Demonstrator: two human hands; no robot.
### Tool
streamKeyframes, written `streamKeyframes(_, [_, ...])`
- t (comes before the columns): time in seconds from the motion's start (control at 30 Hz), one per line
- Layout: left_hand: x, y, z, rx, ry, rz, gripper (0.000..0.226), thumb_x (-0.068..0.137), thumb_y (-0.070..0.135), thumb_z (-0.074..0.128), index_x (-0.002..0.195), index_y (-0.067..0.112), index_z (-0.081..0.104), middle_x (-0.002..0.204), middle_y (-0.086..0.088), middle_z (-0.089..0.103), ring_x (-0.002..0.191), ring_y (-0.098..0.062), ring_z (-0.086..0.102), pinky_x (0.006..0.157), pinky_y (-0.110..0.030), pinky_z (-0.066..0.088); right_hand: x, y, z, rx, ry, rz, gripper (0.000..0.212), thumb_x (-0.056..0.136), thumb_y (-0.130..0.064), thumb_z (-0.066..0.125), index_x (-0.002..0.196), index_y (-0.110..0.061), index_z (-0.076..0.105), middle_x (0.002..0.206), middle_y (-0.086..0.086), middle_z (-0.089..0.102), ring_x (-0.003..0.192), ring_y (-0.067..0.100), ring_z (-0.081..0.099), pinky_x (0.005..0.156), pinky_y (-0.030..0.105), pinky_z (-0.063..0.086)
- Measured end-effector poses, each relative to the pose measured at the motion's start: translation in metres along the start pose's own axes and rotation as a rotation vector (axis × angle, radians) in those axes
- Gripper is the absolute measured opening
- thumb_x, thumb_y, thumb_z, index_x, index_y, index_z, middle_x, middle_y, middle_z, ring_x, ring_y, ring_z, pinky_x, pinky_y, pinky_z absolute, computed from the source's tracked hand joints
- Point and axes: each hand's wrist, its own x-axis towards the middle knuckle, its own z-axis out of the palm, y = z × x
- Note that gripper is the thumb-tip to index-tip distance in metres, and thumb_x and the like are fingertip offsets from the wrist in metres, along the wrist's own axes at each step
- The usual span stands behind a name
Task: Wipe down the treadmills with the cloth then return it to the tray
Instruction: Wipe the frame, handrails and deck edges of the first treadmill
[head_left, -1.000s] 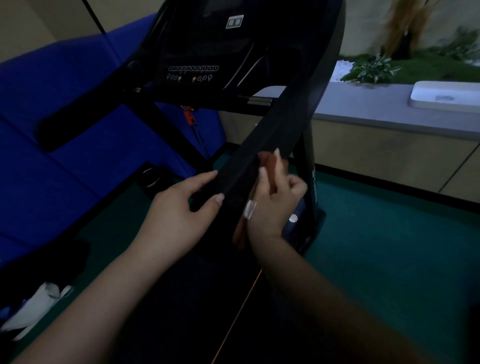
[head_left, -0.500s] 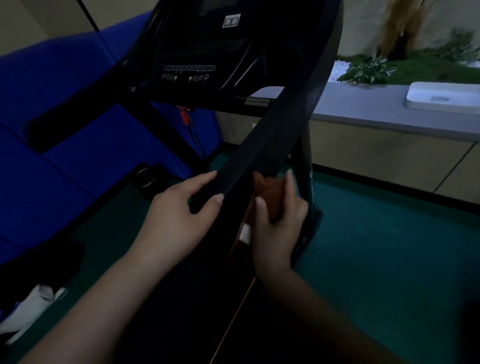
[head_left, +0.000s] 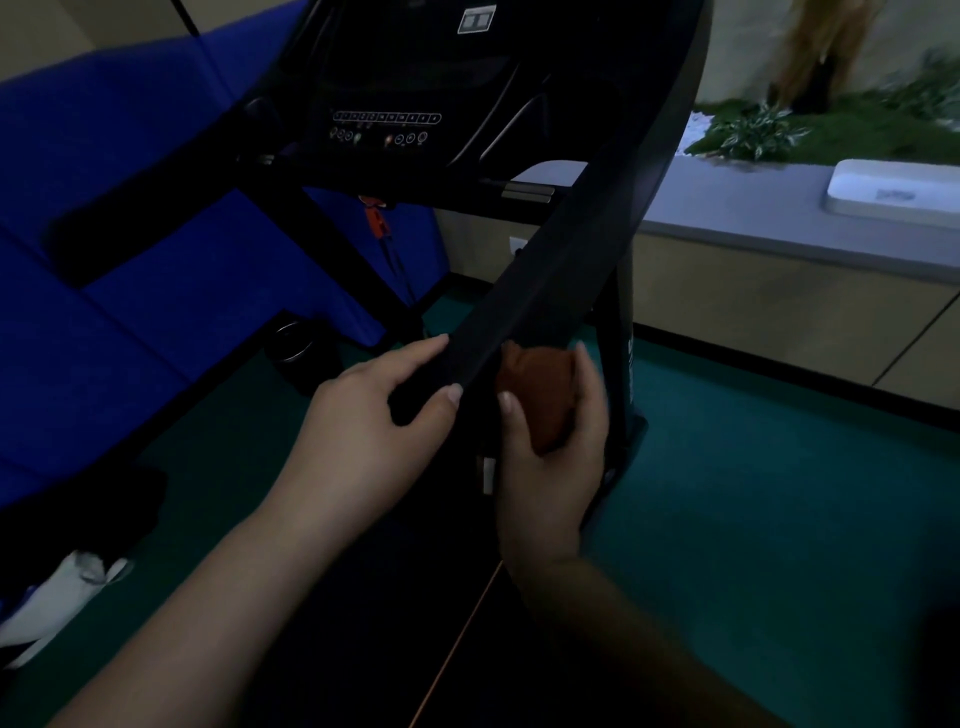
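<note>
Landmark: the treadmill (head_left: 467, 130), black, upright in the middle of the view, with its handrail (head_left: 550, 280) slanting down from upper right towards the hands.
Console: at the top of the treadmill, a row of small buttons (head_left: 387, 118) with round icons under it.
Left hand (head_left: 374, 421): grips the lower end of the handrail, thumb on the near face, index finger stretched along the far edge, the other fingers wrapped behind it.
Right hand (head_left: 550, 457): just right of the handrail, fingers curled round the cloth, thumb tip close to the rail's edge.
Cloth (head_left: 540, 389): reddish-brown, bunched in the right hand and pressed against the right side of the handrail, just below the point where the rail meets the upright post.
Safety key (head_left: 376, 215): orange, hangs below the console on a dark cord.
Floor (head_left: 753, 493): green, right of and under the treadmill.
Counter (head_left: 753, 223): grey top, pale wood front, behind and right of the treadmill.
Tray (head_left: 893, 192): white, on the counter, well apart from the cloth.
Plants (head_left: 753, 130): green leaves behind the counter.
Mats (head_left: 93, 208): blue, left of the treadmill.
White object (head_left: 57, 597): on the floor, lower left of the treadmill; too dim to identify.
</note>
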Motion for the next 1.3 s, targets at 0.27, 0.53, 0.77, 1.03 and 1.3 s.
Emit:
streamKeyframes(0.27, [0.000, 0.003, -0.001, 0.049, 0.000, -0.003, 0.046, 0.086, 0.043, 0.058, 0.131, 0.047, 0.049, 0.139, 0.011, 0.048, 0.121, 0.005, 0.038, 0.101, -0.021, 0.037, -0.020, 0.003, 0.004, -0.075, -0.085, -0.115, 0.046, 0.093, -0.049, 0.039, 0.137, -0.057, 0.029, 0.102, -0.005, 0.036, 0.086, 0.001, 0.047, 0.077, 0.008, 0.042])
streamKeyframes(0.53, [0.000, 0.008, -0.002, 0.049, -0.015, 0.008, 0.047, 0.084, 0.047, 0.056, 0.130, 0.047, 0.049, 0.132, 0.011, 0.055, 0.113, -0.005, 0.056, 0.095, -0.033, 0.050, -0.016, 0.015, 0.005, -0.101, -0.187, -0.176, 0.050, 0.091, -0.043, 0.042, 0.132, -0.066, 0.027, 0.108, 0.000, 0.033, 0.091, -0.004, 0.043, 0.081, 0.004, 0.038])
streamKeyframes(0.77, [0.001, 0.011, -0.001, 0.076, -0.007, 0.011, 0.046, 0.087, 0.044, 0.057, 0.131, 0.047, 0.048, 0.135, 0.011, 0.053, 0.116, -0.003, 0.052, 0.099, -0.029, 0.046, -0.034, 0.011, 0.006, -0.146, -0.200, -0.146, 0.048, 0.090, -0.048, 0.036, 0.127, -0.074, 0.021, 0.111, -0.001, 0.034, 0.095, -0.010, 0.043, 0.079, -0.001, 0.033])
streamKeyframes(1.03, [0.004, 0.014, -0.001, 0.107, -0.022, 0.047, 0.047, 0.089, 0.037, 0.058, 0.135, 0.040, 0.047, 0.125, 0.020, 0.047, 0.099, 0.015, 0.048, 0.079, 0.004, 0.034, 0.022, 0.011, 0.017, -0.185, -0.076, -0.142, 0.053, 0.094, -0.036, 0.042, 0.127, -0.070, 0.018, 0.104, 0.004, 0.037, 0.084, -0.007, 0.043, 0.077, -0.002, 0.031])
streamKeyframes(1.3, [0.012, 0.018, -0.003, 0.153, -0.095, 0.073, 0.051, 0.090, 0.038, 0.056, 0.138, 0.044, 0.040, 0.136, 0.015, 0.049, 0.120, -0.001, 0.047, 0.105, -0.028, 0.040, -0.012, 0.025, 0.007, -0.246, -0.154, -0.206, 0.050, 0.089, -0.050, 0.032, 0.129, -0.074, 0.015, 0.105, -0.005, 0.034, 0.090, -0.006, 0.043, 0.080, 0.004, 0.035])
